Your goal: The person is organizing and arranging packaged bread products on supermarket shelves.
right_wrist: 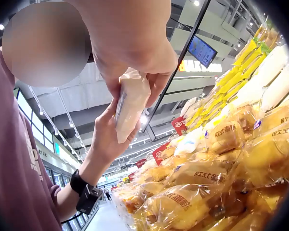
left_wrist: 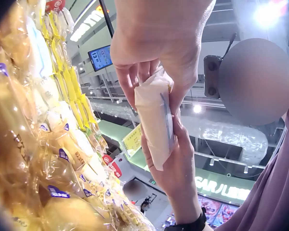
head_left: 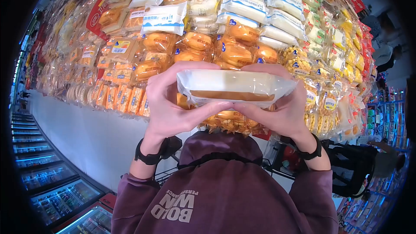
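A wrapped bread pack (head_left: 232, 87), white on top with a brown layer below, is held level between both hands in the head view. My left hand (head_left: 171, 99) grips its left end, thumb along the near side. At the other end, my right hand (head_left: 279, 104) grips it the same way, and the two thumb tips meet near the middle. In the left wrist view the pack (left_wrist: 154, 120) appears end-on and pale. The right wrist view shows the pack (right_wrist: 131, 103) between the fingers of both hands, raised beside the display.
Wrapped round buns (head_left: 236, 52) are heaped just beyond the hands. Blue-and-white packs (head_left: 164, 18) lie farther up the pile, and yellow waffle-like packs (head_left: 318, 71) to the right. Freezer cases (head_left: 65, 199) line the left. Another person (head_left: 355, 164) stands at the right.
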